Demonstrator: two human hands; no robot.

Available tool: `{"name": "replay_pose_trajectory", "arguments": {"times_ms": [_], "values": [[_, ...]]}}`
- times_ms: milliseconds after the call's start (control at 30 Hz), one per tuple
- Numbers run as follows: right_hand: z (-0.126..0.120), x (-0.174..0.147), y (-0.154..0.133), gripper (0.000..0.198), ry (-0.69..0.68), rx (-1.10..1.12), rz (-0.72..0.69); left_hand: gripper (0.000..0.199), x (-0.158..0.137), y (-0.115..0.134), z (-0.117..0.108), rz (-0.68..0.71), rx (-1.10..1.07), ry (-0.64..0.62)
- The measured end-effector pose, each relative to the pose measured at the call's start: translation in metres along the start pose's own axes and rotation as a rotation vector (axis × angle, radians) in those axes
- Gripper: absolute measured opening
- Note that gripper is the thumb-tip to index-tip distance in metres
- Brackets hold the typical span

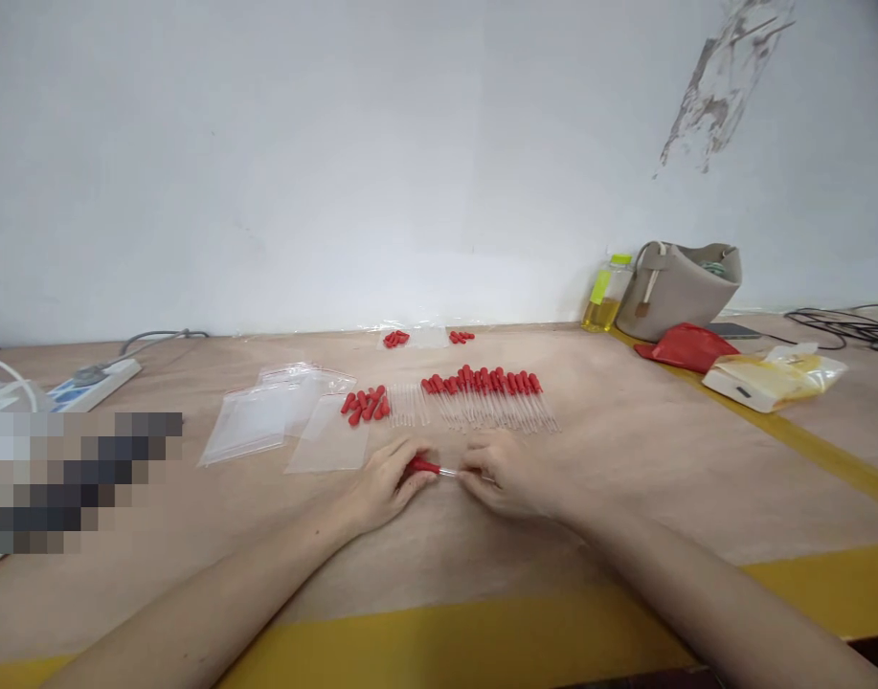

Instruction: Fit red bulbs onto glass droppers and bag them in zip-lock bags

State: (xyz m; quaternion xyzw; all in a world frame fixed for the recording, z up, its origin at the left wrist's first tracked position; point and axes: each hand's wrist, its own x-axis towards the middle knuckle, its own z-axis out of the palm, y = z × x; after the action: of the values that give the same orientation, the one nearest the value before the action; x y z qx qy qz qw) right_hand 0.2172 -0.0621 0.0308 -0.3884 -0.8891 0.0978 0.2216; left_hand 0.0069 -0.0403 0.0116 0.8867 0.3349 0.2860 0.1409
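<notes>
Two forearms [266,565] angle inward over the table [439,565]. The left hand [390,483] grips a red bulb [424,465]; the right hand [503,474], knuckles up, pinches the clear tube [448,472] meeting it. Keeping both aligned, pinching near the joint, should spare the slender tube. Beyond lie loose bulbs [368,406], bare tubes [407,406] and bulb-topped tubes [497,383].

the light is bright, cool and diffuse, palest on the wall [302,172] at upper centre, dimmer toward the upper right corner. soft shadows pool below the right hand [474,469] and darken the yellow strip [510,636] at lower centre. clear bags [256,421] at centre left show pale glare. the glass tubes [408,406] look soft; wide-angle stretch lengthens both forearms [252,565] toward the lower corners. coarse pixel blocks [79,483] mask the left edge.
</notes>
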Motion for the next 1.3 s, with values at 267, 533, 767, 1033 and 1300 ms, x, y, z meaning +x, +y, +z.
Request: {"name": "replay_pose_trajectory", "arguments": {"times_ms": [267, 533, 767, 1033, 1300], "values": [[-0.006, 0.006, 0.042, 0.020, 0.048, 0.287, 0.480, 0.018, 0.000, -0.010, 0.000, -0.120, 0.017, 0.031], [0.004, 0.002, 0.037, 0.023, 0.198, 0.003, 0.565, 0.017, -0.001, -0.009, 0.001, -0.130, 0.046, 0.037], [0.003, -0.004, 0.047, 0.019, 0.102, -0.098, 0.658, 0.017, 0.000, -0.009, 0.000, -0.097, 0.061, 0.011], [-0.009, 0.011, 0.052, 0.027, 0.041, -0.085, 0.624, 0.024, -0.001, -0.006, -0.001, -0.059, 0.084, 0.008], [-0.008, 0.071, 0.044, 0.025, 0.107, -0.148, 0.800, 0.012, -0.002, -0.008, -0.002, -0.040, 0.019, -0.043]]}}
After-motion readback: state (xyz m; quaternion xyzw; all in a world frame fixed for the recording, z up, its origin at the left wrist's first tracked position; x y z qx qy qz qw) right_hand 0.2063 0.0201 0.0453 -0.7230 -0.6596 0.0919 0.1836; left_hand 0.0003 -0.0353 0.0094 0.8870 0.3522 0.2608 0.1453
